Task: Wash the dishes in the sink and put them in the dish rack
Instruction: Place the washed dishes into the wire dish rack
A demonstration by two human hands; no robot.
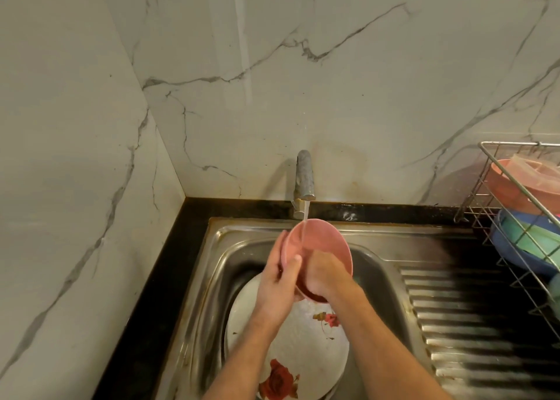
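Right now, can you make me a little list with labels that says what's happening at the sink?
place: steel sink in a corner with marble-look walls
tap: tap running, water falling into the pink bowl
left hand: left hand grips the bowl's left rim, thumb inside
right hand: right hand rubs inside the bowl
still in the sink: white plate with red roses, under the hands
dish rack: dish rack at the right, holding pink, blue and green dishes
step: washing the bowl, not yet racked
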